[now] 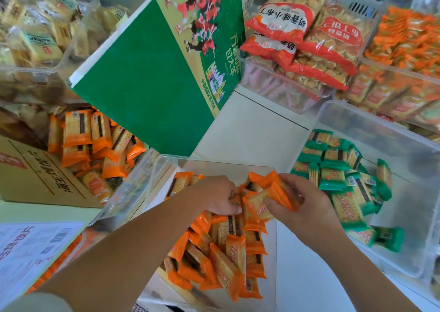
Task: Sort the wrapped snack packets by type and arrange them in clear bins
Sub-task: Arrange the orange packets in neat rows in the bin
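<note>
A clear bin (164, 166) in front of me holds a heap of orange-wrapped cracker packets (228, 259). My left hand (216, 196) reaches into the far end of that heap, its fingers curled among the packets. My right hand (300, 204) grips a bunch of orange packets (269, 195) just above the bin's far right side. To the right, a second clear bin (404, 252) holds green-wrapped cracker packets (342, 178).
An open cardboard box (35, 175) at left holds more orange packets (90, 142). A green carton (154, 80) stands tilted behind the bin. Bins at the back hold red biscuit bags (307, 40), orange packets (409, 40) and yellow packets (40, 37). A printed label (28, 247) lies at lower left.
</note>
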The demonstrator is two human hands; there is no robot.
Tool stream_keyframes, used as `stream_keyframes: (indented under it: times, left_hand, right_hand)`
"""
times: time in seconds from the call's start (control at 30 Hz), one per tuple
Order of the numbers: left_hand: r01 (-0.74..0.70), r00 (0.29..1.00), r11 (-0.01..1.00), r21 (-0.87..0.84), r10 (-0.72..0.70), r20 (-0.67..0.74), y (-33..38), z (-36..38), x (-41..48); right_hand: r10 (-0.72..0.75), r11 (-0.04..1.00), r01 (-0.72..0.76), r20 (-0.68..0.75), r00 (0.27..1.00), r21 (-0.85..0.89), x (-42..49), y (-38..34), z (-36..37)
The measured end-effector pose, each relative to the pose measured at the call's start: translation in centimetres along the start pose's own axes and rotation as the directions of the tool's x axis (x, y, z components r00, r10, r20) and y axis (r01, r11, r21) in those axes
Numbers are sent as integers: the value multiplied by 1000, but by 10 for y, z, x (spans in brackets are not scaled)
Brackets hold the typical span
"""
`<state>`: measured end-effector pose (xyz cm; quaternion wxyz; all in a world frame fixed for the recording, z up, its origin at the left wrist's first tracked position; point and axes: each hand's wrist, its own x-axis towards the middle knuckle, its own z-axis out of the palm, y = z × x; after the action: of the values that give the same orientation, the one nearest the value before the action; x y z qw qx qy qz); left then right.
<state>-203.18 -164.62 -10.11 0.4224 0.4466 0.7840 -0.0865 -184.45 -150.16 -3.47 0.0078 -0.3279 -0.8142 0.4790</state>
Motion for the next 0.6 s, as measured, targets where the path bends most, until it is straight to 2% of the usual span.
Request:
stream_keyframes:
  times: [0.1,0.23,0.3,0.43,0.6]
  left_hand:
    - [6,1000,995,-102,-8,-26,-8,3,-7]
    - [-53,975,998,-27,46,-219,-7,16,2]
    - [-85,961,996,-11,79,-265,-7,24,9]
    - [-23,981,1000,5,24,-193,-1,29,15]
    - [19,999,997,76,-16,-41,2,10,16]
  right_hand:
    - [40,998,-39,-20,999,43,7,3,-5]
    - [66,996,-67,11,998,60,6,4,-7]
    - [65,997,-66,13,998,45,6,4,-7]
    - [26,1000,-27,67,997,13,2,2,-14]
    - [-69,961,162,373,925,-223,5,-15,3]
